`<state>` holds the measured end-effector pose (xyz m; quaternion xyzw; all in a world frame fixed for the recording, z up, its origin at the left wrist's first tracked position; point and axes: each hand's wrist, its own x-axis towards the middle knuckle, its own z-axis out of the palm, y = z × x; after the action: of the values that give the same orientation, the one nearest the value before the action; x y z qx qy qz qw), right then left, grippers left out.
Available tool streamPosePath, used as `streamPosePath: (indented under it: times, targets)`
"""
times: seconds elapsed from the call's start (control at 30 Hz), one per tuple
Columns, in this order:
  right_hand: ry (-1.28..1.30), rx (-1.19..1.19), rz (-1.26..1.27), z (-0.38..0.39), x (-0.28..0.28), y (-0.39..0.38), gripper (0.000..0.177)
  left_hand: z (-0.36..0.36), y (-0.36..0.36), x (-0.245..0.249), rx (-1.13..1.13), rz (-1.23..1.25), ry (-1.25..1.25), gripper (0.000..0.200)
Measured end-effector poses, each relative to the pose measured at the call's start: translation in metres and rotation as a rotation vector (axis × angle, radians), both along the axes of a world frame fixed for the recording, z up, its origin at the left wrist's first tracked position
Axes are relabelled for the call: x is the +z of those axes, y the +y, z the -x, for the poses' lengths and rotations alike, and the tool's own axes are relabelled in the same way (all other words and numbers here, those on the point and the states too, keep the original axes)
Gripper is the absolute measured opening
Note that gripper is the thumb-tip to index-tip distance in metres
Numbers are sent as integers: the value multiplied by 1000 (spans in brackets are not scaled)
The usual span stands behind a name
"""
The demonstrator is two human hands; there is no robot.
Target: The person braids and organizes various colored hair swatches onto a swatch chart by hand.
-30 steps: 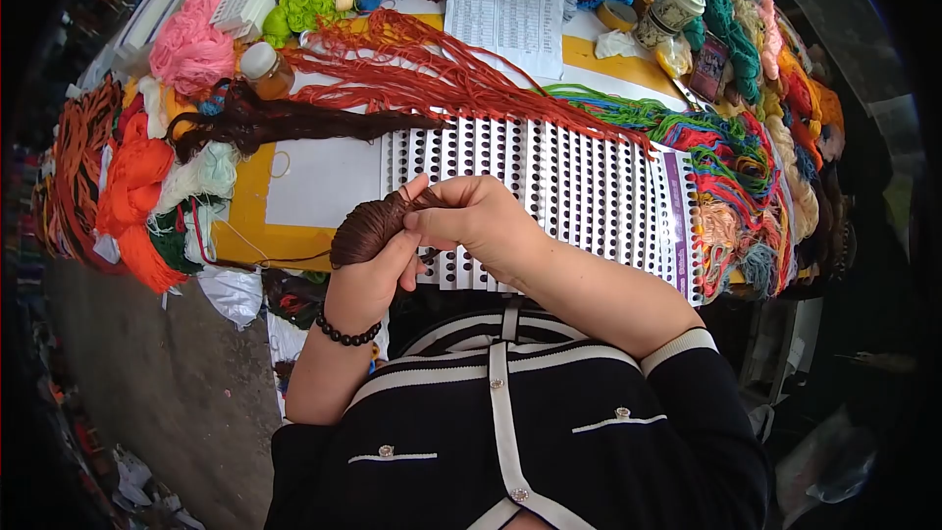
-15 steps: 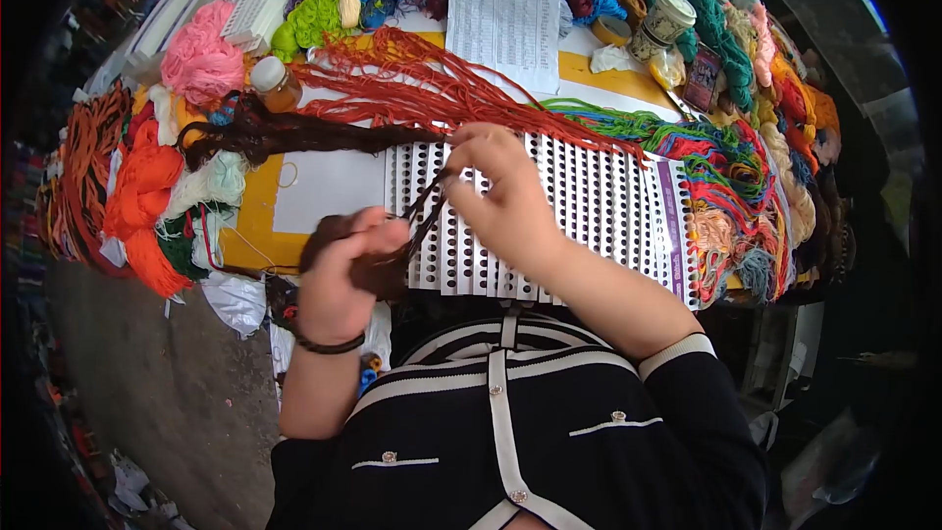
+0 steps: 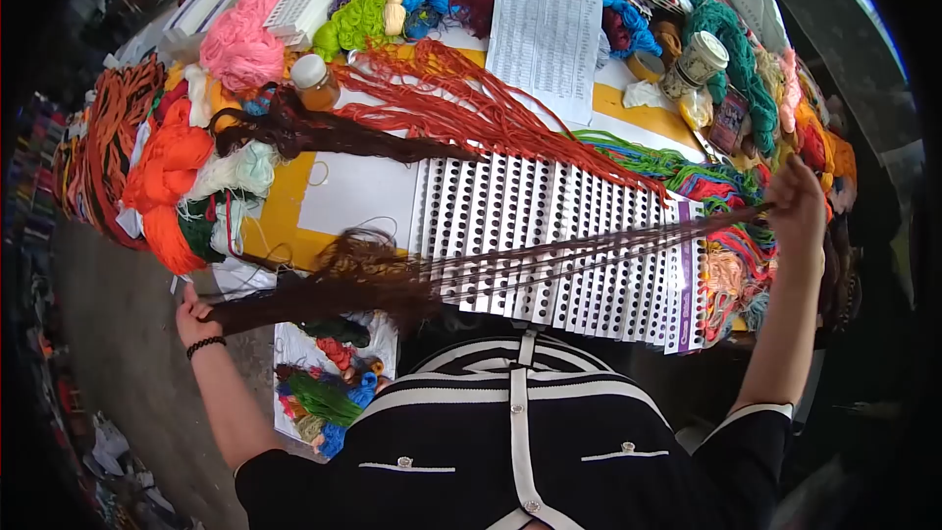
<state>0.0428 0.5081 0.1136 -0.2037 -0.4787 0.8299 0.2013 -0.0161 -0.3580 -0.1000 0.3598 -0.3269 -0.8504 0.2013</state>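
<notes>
Across the middle of the frame a bundle of brown yarn [image 3: 392, 285] is stretched taut between both hands; its thick, tangled end lies at lower left, and its thin strands fan out toward the right edge, passing over the white perforated board [image 3: 510, 196]. At lower left the left hand [image 3: 193, 312], with a bead bracelet [image 3: 204, 344] on its wrist, is closed round the thick end, held off the table's edge; at the right the right hand [image 3: 800, 204] is raised with fingers pinched tight on the strand tips.

Beneath the strands the board rests on a yellow table [image 3: 280, 206]; red yarn [image 3: 471, 108] spreads above it from upper centre toward the right, and a darker brown skein [image 3: 324, 132] lies just left of that. A small bottle [image 3: 316, 83] stands near the skein; pink yarn [image 3: 240, 44] and green yarn [image 3: 358, 20] sit in the upper left; orange yarn [image 3: 167, 162] is heaped at the left edge. A printed sheet [image 3: 547, 34] lies at top centre, with a paper cup [image 3: 697, 64] to its right; mixed coloured strands [image 3: 726, 177] crowd the right side near the raised hand.
</notes>
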Motion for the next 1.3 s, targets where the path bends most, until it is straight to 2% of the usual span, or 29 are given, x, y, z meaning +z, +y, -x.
streamPosePath:
  times: [0.03, 0.07, 0.1, 0.13, 0.17, 0.2, 0.23, 0.27, 0.3, 0.33, 0.37, 0.4, 0.43, 0.47, 0.5, 0.57, 0.6, 0.63, 0.67, 0.7, 0.77, 0.8, 1.0, 1.13, 1.2, 1.23, 1.27, 1.3]
  targets:
    - [-19, -120, -65, -4, 7, 24, 18, -3, -13, -7, 63, 94, -68, 34]
    - [-26, -171, -265, -11, 12, 60, 16, -7, -18, -9, 61, 92, -69, 34]
    - [-34, -221, -464, -19, 16, 97, 13, -11, -22, -9, 93, 211, -130, 33]
    - [-69, -432, -696, -25, 18, 129, 11, -10, -23, -6, 123, 332, -190, 32]
    - [-109, -650, -927, -31, 18, 148, 13, -5, -8, 4, 114, 334, -189, 32]
    - [-122, -647, -1023, -30, 27, 130, 22, 0, 29, 23, -13, 316, -183, 30]
    - [-117, -544, -1050, -21, 33, 93, 23, 4, 69, 42, -142, 294, -179, 28]
    - [-116, -442, -1076, -7, 36, 45, 24, 12, 107, 57, -248, 149, -157, 26]
    - [-243, -265, -1209, 6, 34, -9, 25, 23, 131, 57, -361, 14, -130, 23]
    - [-282, -153, -1271, 17, 15, -37, 26, 32, 161, 63, -678, -194, 16, 22]
    - [-233, 26, -1361, 35, -23, -54, 26, 44, 194, 69, -869, -260, 52, 24]
    - [-342, 187, -1239, 46, -27, -109, 23, 56, 223, 65, -970, -327, 84, 27]
    - [-416, 415, -1141, 60, -41, -140, 21, 64, 270, 85, -1033, -179, 4, 29]
    - [-265, 531, -1170, 75, -72, -157, 21, 73, 307, 94, -1083, -127, -84, 32]
    - [-216, 573, -1157, 86, -97, -177, 21, 84, 331, 89, -1260, -111, 10, 38]
    - [-265, 701, -1156, 105, -115, -208, 18, 97, 386, 92, -1385, -75, 17, 40]
    - [-375, 715, -1112, 112, -118, -217, 18, 105, 404, 83, -1439, -106, 48, 39]
    - [-484, 730, -1064, 119, -122, -222, 18, 113, 418, 74, -1507, -17, 55, 37]
    - [-375, 640, -1167, 128, -152, -220, 20, 117, 435, 71, -1510, 133, 11, 37]
    - [-381, 639, -1164, 133, -157, -219, 20, 118, 448, 68, -1508, 283, -33, 37]
    - [-505, 797, -848, 140, -163, -217, 22, 119, 461, 66, -1495, 363, -75, 37]
    - [-473, 769, -782, 140, -166, -218, 24, 118, 466, 67, -1483, 363, -51, 34]
    - [-564, 753, -662, 147, -165, -219, 23, 126, 483, 38, -1430, 501, 31, 33]
    - [-609, 787, -700, 148, -159, -221, 26, 124, 490, 45, -1443, 555, 18, 35]
    - [-425, 765, -1409, 146, -159, -226, 30, 123, 493, 45, -1441, 567, 4, 36]
    - [-425, 767, -1406, 145, -161, -227, 30, 124, 494, 42, -1458, 676, -6, 35]
    - [-439, 764, -1241, 144, -165, -227, 33, 125, 494, 40, -1473, 786, -17, 35]
    - [-450, 757, -1077, 144, -171, -227, 35, 125, 492, 39, -1471, 786, -19, 35]
